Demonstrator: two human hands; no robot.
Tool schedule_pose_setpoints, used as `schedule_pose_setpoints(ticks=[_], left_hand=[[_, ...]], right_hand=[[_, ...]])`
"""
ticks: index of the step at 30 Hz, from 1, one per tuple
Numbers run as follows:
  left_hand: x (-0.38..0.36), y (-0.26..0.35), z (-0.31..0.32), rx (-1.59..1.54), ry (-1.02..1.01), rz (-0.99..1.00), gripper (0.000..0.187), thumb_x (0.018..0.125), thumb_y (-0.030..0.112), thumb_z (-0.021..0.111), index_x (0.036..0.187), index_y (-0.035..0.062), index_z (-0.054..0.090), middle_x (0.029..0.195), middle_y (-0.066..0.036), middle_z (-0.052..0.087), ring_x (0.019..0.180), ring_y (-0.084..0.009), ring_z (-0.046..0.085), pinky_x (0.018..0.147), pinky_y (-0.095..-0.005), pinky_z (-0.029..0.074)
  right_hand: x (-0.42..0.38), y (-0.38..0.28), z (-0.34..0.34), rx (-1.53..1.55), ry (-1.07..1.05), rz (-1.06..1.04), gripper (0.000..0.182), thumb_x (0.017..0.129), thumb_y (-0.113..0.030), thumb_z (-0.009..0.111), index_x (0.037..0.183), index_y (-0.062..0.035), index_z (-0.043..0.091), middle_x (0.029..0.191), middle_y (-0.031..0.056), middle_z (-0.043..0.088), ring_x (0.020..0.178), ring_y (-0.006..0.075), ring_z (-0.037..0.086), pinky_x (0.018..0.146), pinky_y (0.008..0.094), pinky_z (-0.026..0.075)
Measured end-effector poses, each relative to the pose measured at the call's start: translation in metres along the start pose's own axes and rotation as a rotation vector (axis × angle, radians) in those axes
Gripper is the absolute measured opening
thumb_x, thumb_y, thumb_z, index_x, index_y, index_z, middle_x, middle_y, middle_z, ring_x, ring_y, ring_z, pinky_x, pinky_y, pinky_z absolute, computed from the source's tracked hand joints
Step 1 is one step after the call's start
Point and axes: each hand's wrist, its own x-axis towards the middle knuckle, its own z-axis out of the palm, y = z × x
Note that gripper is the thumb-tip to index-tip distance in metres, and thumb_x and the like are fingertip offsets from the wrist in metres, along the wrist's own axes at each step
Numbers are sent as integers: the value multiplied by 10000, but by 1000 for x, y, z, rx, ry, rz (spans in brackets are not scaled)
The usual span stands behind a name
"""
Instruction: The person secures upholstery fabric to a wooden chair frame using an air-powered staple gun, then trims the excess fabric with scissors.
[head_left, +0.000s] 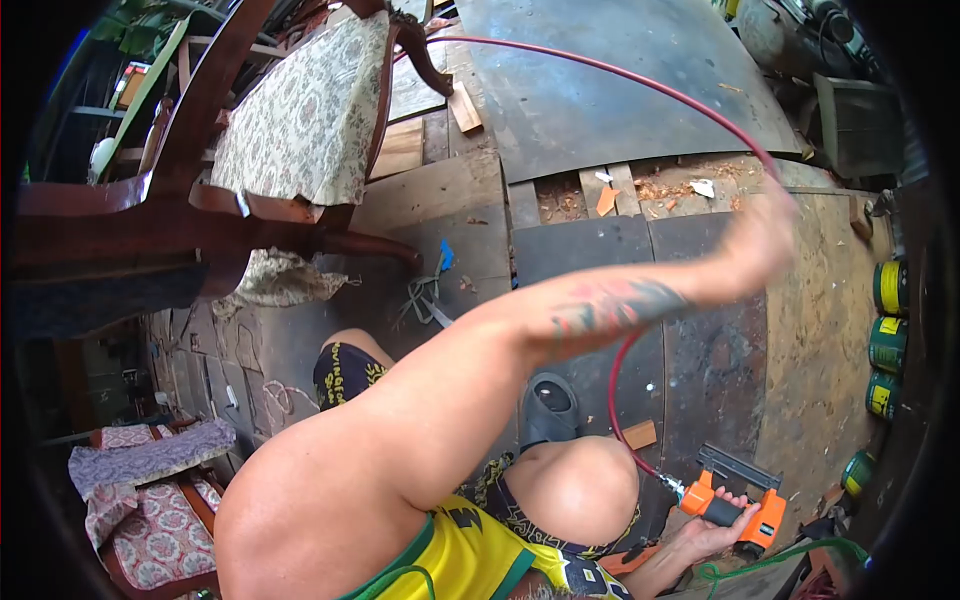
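Note:
My left arm, with a tattooed forearm, stretches across the view. At its end my left hand is closed round the red hose, blurred by motion. The hose arcs in from the top, passes out of sight at the hand and forearm, and shows again below, running to a metal fitting on an orange and black air tool. My right hand is wrapped round the dark grip of that tool at the lower right, beside my bent knee.
An upholstered wooden chair lies tipped at the upper left. Patterned cushioned pieces are at the lower left. Green and yellow cans line the right edge. Wood scraps, a green strap and a dark sheet lie on the floor.

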Motion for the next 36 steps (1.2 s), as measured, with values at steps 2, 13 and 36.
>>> schedule_pose_setpoints(ticks=[2, 13, 36], left_hand=[[-79, 43, 35, 350, -848, -22, 294, 1033, 245, 467, 922, 20, 621, 784, -163, 615, 713, -323, 588, 671, -449, 475], [-141, 94, -54, -497, -729, 111, 331, 1047, 296, 479, 1173, -3, 547, 1045, -247, 678, 919, -418, 658, 805, -510, 508], [-362, -41, -612, -994, 406, -627, 678, 966, 333, 719, 1467, -2, 407, 1392, -135, 538, 1241, -298, 590, 1132, -449, 421]], right_hand=[[5, -6, -11, -46, 11, -61, 323, 959, -338, 728, 969, -39, 607, 861, 39, 577, 767, 166, 588, 795, 378, 576], [9, -22, -18, -228, -90, -340, 349, 934, -286, 768, 879, 16, 602, 694, 55, 534, 540, 147, 512, 493, 293, 478], [-291, 112, 165, -1421, -1398, -1425, 176, 771, -177, 733, 880, -50, 682, 827, 187, 698, 794, 392, 689, 717, 475, 553]])
